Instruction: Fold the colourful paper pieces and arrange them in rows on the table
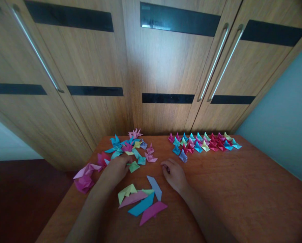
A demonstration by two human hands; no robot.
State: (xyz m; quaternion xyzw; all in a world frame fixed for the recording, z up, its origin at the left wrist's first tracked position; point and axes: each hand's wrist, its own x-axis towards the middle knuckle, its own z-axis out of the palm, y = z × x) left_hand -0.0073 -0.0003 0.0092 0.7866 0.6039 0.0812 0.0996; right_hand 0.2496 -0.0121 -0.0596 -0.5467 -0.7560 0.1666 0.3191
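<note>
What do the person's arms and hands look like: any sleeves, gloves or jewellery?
The left hand and right hand are bare, with no gloves. The left forearm and right forearm are bare too; no sleeve shows up to the picture's lower edge. No watch, bracelet or ring can be made out, though the light is dim.

Tabletop (242, 189) bears loose origami heap (127, 148) at eleven o'clock, tidy origami rows (204, 143) at one, flat folded strips (143, 199) at six
</note>
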